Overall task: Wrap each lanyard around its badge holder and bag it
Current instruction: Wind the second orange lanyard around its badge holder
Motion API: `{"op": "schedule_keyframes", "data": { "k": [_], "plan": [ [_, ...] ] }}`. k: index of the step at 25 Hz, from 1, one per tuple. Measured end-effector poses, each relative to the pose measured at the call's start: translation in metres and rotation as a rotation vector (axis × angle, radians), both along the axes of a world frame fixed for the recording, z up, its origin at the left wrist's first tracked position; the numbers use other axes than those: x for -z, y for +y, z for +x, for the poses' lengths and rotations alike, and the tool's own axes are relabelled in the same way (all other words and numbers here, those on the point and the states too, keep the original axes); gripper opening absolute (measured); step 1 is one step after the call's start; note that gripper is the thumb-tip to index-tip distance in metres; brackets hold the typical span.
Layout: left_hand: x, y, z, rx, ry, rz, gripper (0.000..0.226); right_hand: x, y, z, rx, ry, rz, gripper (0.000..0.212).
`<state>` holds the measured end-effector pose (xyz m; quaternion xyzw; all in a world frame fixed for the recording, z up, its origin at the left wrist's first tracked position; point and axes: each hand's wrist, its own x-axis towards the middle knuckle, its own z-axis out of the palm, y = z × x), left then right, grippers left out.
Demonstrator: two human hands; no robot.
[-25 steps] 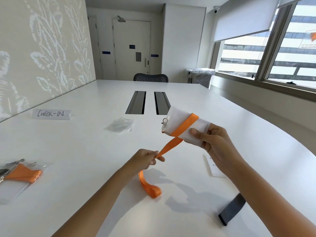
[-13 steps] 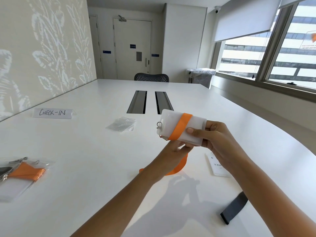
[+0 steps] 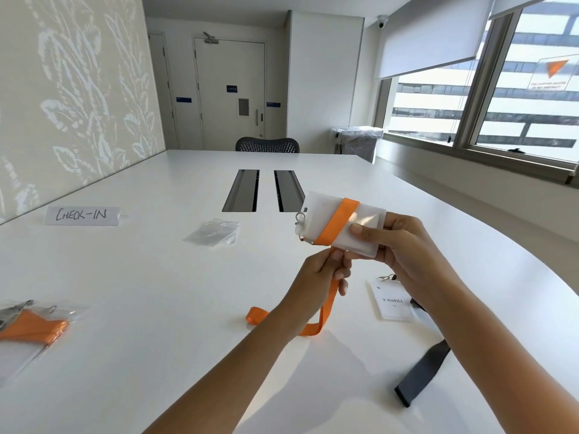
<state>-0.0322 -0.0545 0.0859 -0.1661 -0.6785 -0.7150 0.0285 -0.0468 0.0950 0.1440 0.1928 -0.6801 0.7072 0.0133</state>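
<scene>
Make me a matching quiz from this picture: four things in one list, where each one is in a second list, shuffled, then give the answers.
Things
1. orange lanyard
2. empty clear bag
3. dark grey lanyard
4. CHECK-IN sign

Places
A. standing at the far left, by the wall
B. flat on the table, near right
C. wound round the badge holder that the right hand holds
D. flat mid-table, near the cable slots

Pairs: 1-C, 2-D, 3-B, 4-A
</scene>
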Motion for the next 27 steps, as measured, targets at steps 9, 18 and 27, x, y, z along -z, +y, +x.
{"op": "schedule_keyframes", "data": {
  "k": [9,18,27],
  "plan": [
    [-0.003,-0.006,0.011,0.077,-0.309,0.151,0.038,0.004,0.009,-0.015,0.173,0.04,-0.042,0.02],
    [-0.019,-0.003,0.025,-0.102,-0.164,-0.129,0.034,0.024,0.0,-0.022,0.479,0.352,0.319,0.004],
    [-0.041,-0.043,0.018,-0.112,-0.069,-0.083,0.035,0.061,-0.019,-0.023,0.243,0.474,0.549,0.018]
  ]
}}
